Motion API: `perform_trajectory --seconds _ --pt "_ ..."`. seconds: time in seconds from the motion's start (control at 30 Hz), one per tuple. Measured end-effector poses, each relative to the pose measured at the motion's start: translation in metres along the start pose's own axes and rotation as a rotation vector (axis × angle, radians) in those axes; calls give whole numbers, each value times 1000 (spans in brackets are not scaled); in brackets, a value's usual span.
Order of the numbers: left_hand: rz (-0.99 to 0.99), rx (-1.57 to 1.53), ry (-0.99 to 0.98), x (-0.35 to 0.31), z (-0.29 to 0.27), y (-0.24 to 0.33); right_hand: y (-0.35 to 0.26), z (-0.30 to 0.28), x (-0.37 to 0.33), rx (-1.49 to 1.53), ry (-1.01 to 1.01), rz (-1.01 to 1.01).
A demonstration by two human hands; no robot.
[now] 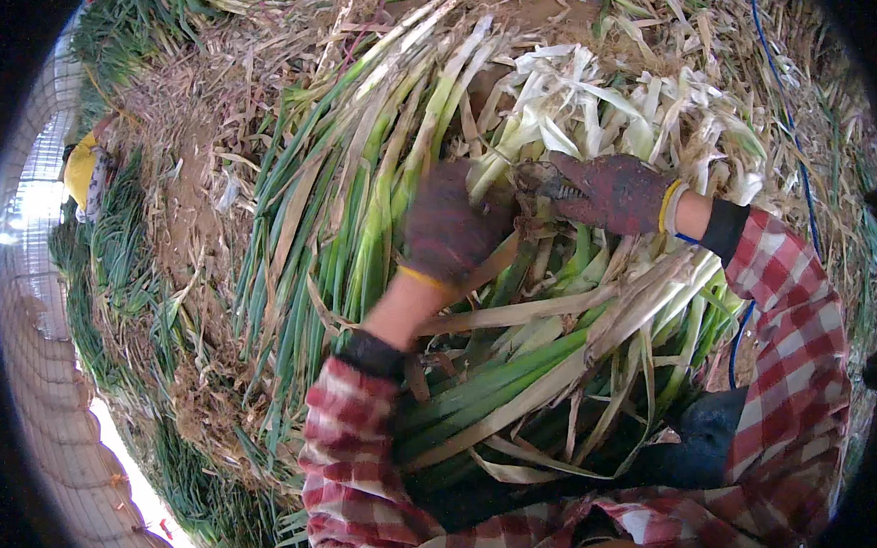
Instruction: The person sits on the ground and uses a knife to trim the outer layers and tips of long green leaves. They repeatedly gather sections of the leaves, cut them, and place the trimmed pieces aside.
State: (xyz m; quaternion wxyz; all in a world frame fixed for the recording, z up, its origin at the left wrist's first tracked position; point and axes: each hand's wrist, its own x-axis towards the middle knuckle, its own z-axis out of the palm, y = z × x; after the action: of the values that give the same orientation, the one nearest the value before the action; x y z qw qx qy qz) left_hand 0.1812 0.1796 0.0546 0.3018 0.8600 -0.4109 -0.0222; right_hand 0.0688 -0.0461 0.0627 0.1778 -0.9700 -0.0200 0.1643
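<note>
My left hand (457, 221), in a dark, dirty work glove with a yellow cuff, is closed around a green onion stalk (487, 175) and is smeared by motion. Just right of it, my right hand (615, 191), gloved alike, is closed on a small dark metal tool with a coil spring (562, 190), which looks like pruning shears. Its front end lies close to the stalk; whether they touch is hard to see. Long green onions (511, 397) with dry brown leaves lie across my lap below both hands.
A pile of green onions (364, 194) lies to the left, and peeled white husks (584, 110) are heaped beyond my hands. A blue cord (800, 156) runs down the right side. At far left, a person in yellow (80, 173) is near more onion piles (120, 253).
</note>
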Motion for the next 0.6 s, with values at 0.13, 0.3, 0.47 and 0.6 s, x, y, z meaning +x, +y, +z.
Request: perform_trajectory --seconds 0.13,0.3,0.47,0.6 --pt "-455 613 -126 3 -6 -114 -16 -10 -1 -4 -16 -4" --pt "-571 447 -300 11 -9 -115 -13 -9 2 32 -24 -4" --pt "-597 248 -555 6 -29 -141 -18 -9 10 3 18 -21" --pt "-468 407 -506 0 -27 -151 -26 -13 14 15 -30 -15"
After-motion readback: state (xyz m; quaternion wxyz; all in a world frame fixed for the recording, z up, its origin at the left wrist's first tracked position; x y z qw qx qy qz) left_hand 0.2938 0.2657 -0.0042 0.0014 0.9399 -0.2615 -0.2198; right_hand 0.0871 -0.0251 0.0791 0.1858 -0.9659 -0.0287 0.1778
